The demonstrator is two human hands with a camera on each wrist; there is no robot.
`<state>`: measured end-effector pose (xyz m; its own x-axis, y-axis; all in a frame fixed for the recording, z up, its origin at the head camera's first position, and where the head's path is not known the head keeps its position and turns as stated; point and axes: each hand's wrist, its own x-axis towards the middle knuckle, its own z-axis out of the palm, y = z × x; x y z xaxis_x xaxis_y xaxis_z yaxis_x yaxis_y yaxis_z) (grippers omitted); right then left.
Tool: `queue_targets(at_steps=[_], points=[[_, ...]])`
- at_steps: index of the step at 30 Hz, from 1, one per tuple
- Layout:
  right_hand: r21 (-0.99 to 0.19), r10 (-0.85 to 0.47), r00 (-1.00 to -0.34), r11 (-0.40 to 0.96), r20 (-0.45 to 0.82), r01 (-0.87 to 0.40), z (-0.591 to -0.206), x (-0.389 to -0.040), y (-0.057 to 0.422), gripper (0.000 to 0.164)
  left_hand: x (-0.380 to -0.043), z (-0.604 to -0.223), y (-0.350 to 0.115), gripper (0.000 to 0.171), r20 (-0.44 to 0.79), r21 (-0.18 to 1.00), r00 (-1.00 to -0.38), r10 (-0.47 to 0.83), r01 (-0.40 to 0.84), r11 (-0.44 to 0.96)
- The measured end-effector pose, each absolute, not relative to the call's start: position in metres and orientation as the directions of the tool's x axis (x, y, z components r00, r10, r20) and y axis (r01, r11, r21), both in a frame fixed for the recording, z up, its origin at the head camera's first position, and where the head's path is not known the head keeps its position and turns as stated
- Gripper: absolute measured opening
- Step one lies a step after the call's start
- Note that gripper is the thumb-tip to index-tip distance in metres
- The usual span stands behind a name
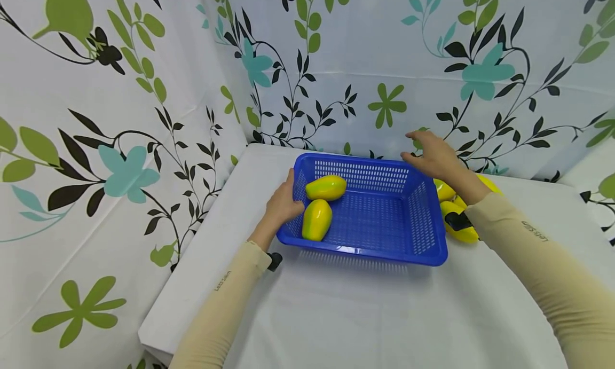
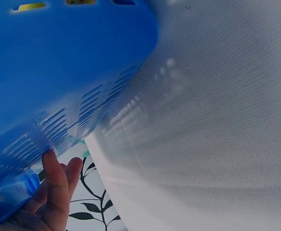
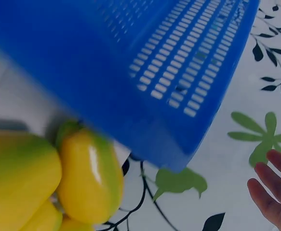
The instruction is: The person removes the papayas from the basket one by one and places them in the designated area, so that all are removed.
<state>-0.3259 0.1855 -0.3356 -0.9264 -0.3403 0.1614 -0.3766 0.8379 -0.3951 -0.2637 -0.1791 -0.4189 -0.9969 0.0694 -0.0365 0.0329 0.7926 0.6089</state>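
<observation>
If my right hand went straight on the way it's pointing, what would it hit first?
Probably the patterned curtain: your right hand points forward and left, near the far right corner of the basket. Depth is unclear, so it might brush the basket first.

there is one blue basket [image 1: 370, 222], two yellow-green fruits [image 1: 326, 188] inside it, and at least four more fruits [image 1: 467, 234] outside.

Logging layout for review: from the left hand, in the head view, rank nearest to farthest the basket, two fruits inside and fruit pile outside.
1. Basket, left end in the left hand.
2. Two fruits, inside left; too close to rank apart.
3. Fruit pile, beyond the basket's right end.
</observation>
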Motion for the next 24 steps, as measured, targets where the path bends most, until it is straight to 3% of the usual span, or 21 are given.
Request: queue_targets(at_steps=[12,24], points=[[-0.429,-0.45,-0.878,0.769,0.164,-0.474,-0.344,-0.331,0.124,0.057,-0.264,-0.418,-0.181,0.097,-0.024,0.612,-0.998,0.055,0.029,0.79],[-0.419,-0.534,-0.844,0.757,0.044,-0.501,-0.375,-0.33,0.06,0.06,-0.262,-0.419,-0.175,0.099,-0.026,0.626,-0.998,0.051,0.023,0.779]])
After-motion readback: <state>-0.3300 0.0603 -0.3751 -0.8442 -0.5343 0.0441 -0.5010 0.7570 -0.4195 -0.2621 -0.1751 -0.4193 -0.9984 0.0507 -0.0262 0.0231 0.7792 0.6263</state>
